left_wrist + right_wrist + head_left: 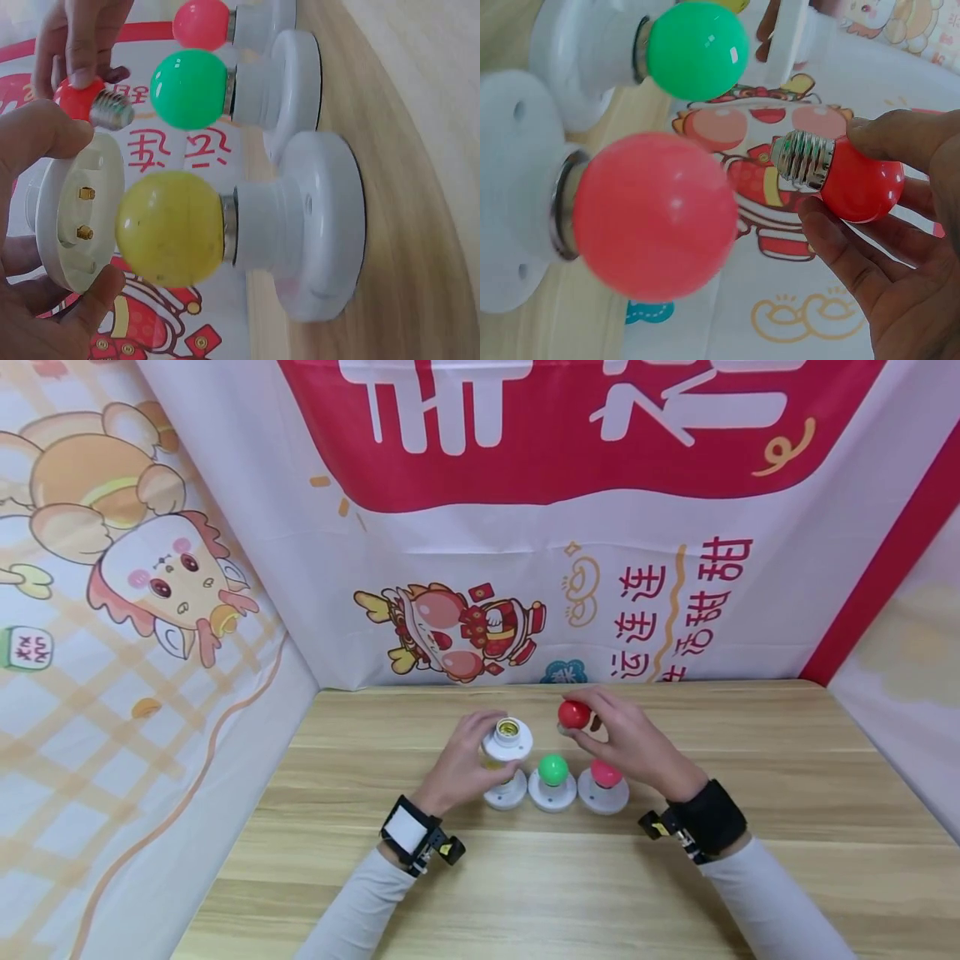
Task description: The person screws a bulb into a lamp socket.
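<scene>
My left hand (pixel 468 760) grips a white lamp socket (pixel 507 740) by its round base, its brass-lined opening facing up. In the left wrist view, the hollow underside of that socket (pixel 79 214) shows two brass screws. It is held above a yellow bulb (pixel 172 229) that sits in another white socket. A red bulb (pixel 864 180) is pinched in my right hand (pixel 633 739), its metal screw base bare and pointing toward the left hand. Bulb and held socket are apart. Beneath the right hand is a pinkish-red bulb (pixel 656 217) in its socket.
A green bulb (pixel 553 769) stands in a white socket (pixel 552 795) between the yellow and pinkish-red ones, all in a row. They rest on a wood-grain table (pixel 525 885). Behind the table hangs a printed cloth (pixel 480 543); another patterned cloth (pixel 135 693) hangs at the left.
</scene>
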`<state>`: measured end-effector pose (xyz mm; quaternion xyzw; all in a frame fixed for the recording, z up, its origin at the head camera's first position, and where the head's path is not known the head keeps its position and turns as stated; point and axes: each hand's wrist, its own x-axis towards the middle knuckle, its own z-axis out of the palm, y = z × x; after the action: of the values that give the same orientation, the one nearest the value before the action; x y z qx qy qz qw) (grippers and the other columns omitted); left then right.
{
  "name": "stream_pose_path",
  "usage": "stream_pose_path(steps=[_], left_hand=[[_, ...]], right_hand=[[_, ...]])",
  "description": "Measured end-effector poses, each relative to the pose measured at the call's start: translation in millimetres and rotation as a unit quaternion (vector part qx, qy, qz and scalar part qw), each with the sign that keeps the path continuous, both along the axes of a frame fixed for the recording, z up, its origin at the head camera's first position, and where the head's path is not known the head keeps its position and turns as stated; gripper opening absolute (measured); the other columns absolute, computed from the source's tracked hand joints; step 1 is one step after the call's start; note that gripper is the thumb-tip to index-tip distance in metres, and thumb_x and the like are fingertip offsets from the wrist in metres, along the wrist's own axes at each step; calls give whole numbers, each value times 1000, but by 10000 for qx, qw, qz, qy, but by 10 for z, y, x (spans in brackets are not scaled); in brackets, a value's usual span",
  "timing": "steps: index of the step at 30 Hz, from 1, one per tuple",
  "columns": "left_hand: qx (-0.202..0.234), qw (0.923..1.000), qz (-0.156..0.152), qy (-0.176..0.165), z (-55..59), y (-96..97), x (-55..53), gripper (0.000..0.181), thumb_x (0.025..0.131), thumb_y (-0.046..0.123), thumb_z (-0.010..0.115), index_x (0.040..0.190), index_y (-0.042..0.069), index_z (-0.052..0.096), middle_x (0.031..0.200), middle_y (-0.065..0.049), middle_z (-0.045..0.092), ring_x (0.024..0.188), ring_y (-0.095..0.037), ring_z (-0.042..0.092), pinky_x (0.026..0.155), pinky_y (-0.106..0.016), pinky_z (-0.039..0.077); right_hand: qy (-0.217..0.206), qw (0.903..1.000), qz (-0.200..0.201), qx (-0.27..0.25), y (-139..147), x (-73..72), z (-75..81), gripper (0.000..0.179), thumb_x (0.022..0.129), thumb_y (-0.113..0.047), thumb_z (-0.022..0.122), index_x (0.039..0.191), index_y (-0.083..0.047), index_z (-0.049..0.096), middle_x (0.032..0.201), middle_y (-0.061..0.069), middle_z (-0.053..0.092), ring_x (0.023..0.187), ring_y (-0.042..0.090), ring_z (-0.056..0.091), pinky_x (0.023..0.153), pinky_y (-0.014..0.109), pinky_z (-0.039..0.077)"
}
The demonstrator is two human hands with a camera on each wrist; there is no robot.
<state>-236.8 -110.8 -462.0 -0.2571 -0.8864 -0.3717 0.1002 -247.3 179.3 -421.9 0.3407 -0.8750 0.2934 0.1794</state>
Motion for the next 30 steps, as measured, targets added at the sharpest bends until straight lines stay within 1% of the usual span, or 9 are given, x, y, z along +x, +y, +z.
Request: stream_pose_path(steps=[4,7,11,17,21,25,30], left_hand=[[56,9998,-131,-170,-1,57,14,74,85,23,89,149,5,58,155,-11,55,145,-31,50,120,-51,49],[58,9992,-214,-331,2,104,25,74,87,27,88,151,8,56,157,-9,53,146,-29,49,119,-50,50],[51,9985,-364,-412,-1,163,39,73,89,29,87,152,9,56,158,-8,52,146,-26,49,119,-48,51],[19,9973,-652,-337,-21,234,49,71,90,27,86,151,7,56,158,-9,52,144,-26,49,119,-45,51],[-2,9966,-756,-336,-30,282,63,72,90,25,86,152,7,54,158,-9,52,145,-24,48,119,-42,51],[-19,9963,-818,-255,-41,329,78,76,89,24,87,154,7,53,158,-9,52,145,-24,49,117,-40,53],[-2,9960,-877,-140,-51,377,87,74,90,25,87,154,8,54,156,-9,55,143,-23,50,116,-41,54]], right_hand=[[94,9999,48,-13,-31,32,36,59,91,-17,87,143,-7,59,135,13,69,102,19,69,78,33,66],[133,9998,97,-59,-57,57,68,60,91,-15,86,144,-7,59,136,12,69,103,19,69,78,33,66],[310,9992,216,-124,-94,92,119,62,90,-12,87,145,-6,58,137,13,69,105,19,69,78,34,66],[597,9974,376,-157,-153,145,199,64,86,-9,89,143,-4,59,136,14,70,103,20,70,77,36,66],[701,9964,469,-119,-183,171,224,63,85,-9,91,140,-4,60,133,13,71,101,18,69,77,34,66],[649,9960,608,-110,-210,206,220,60,87,-11,89,139,-5,61,131,12,71,100,17,68,77,33,65],[509,9962,701,-101,-220,228,179,56,90,-13,87,139,-4,61,132,12,71,102,17,69,78,33,66]])
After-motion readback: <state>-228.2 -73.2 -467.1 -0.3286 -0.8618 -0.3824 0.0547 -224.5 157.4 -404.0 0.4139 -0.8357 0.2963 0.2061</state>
